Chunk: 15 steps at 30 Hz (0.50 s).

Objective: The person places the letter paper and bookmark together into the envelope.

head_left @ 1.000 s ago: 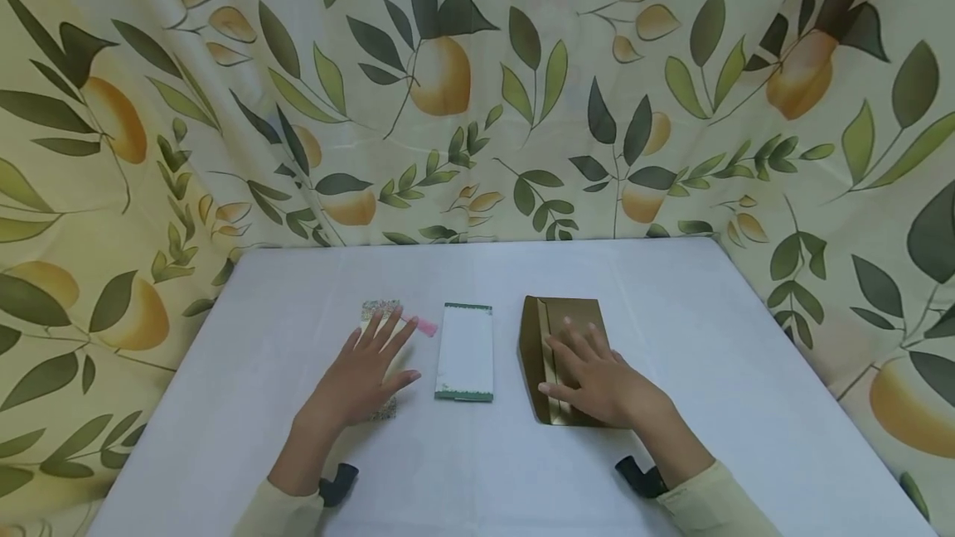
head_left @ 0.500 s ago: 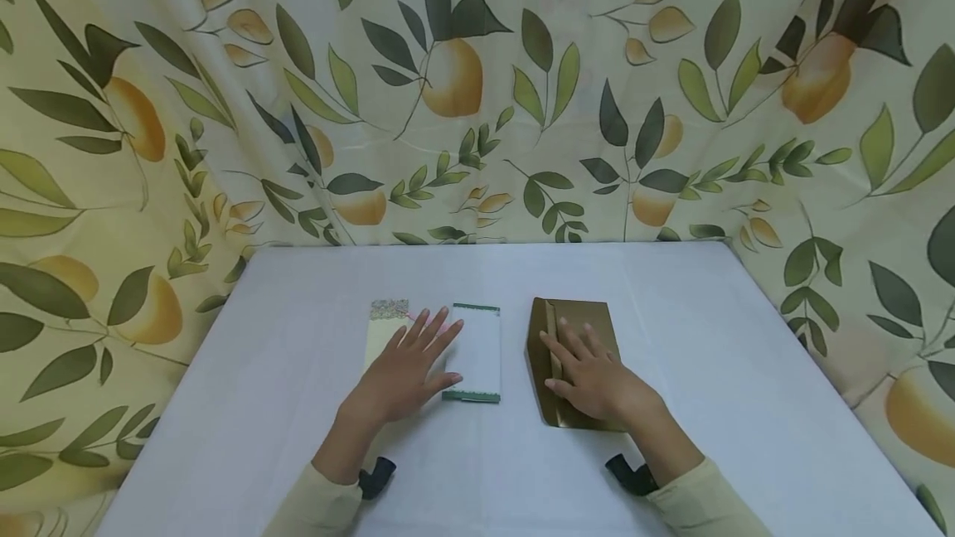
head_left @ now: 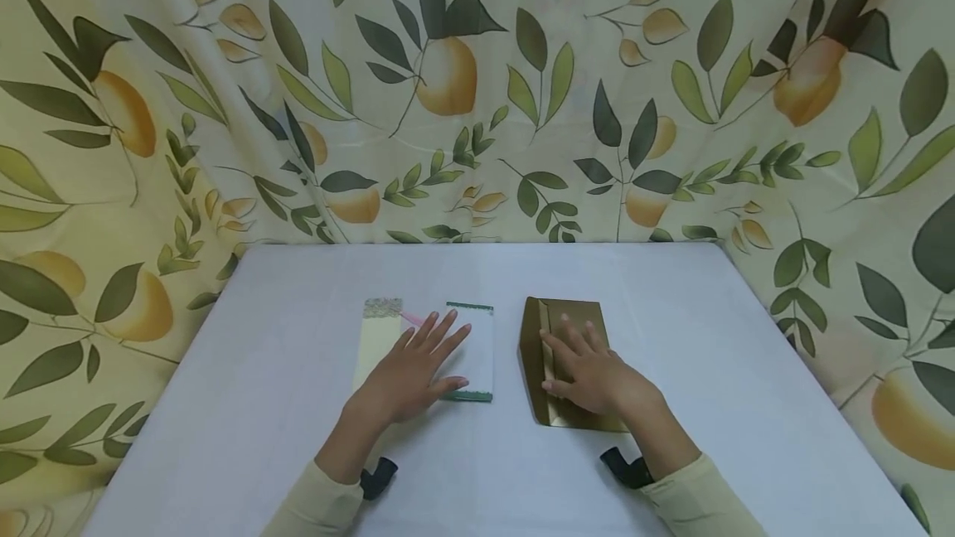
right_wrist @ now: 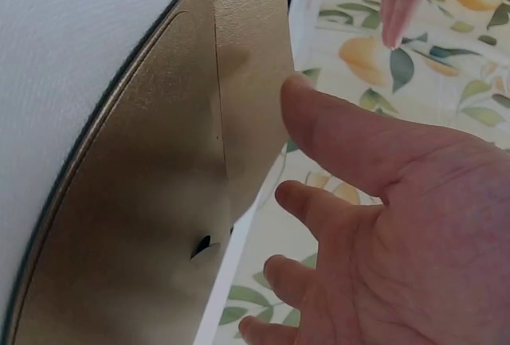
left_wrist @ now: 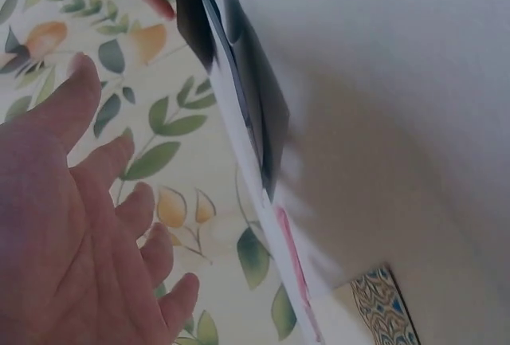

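My left hand (head_left: 406,375) hovers with spread, relaxed fingers, overlapping a cream card (head_left: 375,338) and the left side of a white paper pad (head_left: 479,355) with green bands at both ends. A patterned band crosses the card's far end, and a pink ribbon (head_left: 413,318) lies there, partly hidden by the fingers. In the left wrist view this palm faces down, apart from the pad (left_wrist: 267,114). Over a gold envelope (head_left: 530,355), my right hand (head_left: 593,375) is spread too. The right wrist view shows its fingers off the envelope (right_wrist: 119,178), which has a small slit (right_wrist: 205,247).
A white-covered table (head_left: 239,404) carries all these things. Behind it hangs a curtain (head_left: 552,131) printed with fruit and leaves. Dark wrist mounts (head_left: 379,477) show below both hands, beside pale sleeves (head_left: 317,512).
The left hand has shifted right, from over the cream card to the left side of the pad, uncovering more of the card. The right hand stays over the envelope. The papers lie as before.
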Tool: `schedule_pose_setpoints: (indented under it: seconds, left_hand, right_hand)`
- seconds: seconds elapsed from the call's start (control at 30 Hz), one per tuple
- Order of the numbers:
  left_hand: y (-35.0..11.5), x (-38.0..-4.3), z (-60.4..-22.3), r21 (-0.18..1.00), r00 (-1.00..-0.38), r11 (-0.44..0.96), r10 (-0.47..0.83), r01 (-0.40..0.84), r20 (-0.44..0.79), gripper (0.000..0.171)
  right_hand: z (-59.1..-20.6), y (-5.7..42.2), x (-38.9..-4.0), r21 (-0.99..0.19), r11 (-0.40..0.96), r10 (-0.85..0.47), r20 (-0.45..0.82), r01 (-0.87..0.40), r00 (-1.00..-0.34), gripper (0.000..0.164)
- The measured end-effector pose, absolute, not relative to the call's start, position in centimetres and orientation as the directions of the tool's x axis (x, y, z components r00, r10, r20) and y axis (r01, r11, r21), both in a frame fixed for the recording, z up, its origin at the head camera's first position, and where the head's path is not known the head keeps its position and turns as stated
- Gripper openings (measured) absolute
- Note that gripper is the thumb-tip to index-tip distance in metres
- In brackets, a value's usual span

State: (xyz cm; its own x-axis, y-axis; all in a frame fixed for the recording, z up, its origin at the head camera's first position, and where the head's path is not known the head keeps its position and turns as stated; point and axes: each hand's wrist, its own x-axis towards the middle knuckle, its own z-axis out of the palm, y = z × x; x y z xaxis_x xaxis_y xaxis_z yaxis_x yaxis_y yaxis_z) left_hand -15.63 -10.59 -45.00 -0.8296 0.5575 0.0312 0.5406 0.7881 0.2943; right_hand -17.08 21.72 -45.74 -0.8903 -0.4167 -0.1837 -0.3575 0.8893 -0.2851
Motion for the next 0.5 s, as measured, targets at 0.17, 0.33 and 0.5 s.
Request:
schedule_pose_setpoints:
  seconds: [0.17, 0.33, 0.5]
  left_hand:
    - [-9.8, -15.8, -44.9, 0.329, -0.809, 0.757, 0.586, 0.565, 0.041, 0.074]
    - [-8.6, -16.0, -45.0, 0.329, -0.805, 0.757, 0.593, 0.564, 0.016, 0.074]
    - [-7.3, -16.5, -44.9, 0.32, -0.79, 0.751, 0.613, 0.577, -0.011, 0.073]
  right_hand:
    - [-45.6, 21.8, -17.1, -0.28, 0.895, -0.407, -0.187, -0.348, -0.894, 0.08]
    - [-44.4, 21.5, -16.8, -0.291, 0.891, -0.413, -0.2, -0.349, -0.888, 0.078]
    - [-44.4, 21.4, -16.6, -0.284, 0.892, -0.419, -0.222, -0.352, -0.881, 0.078]
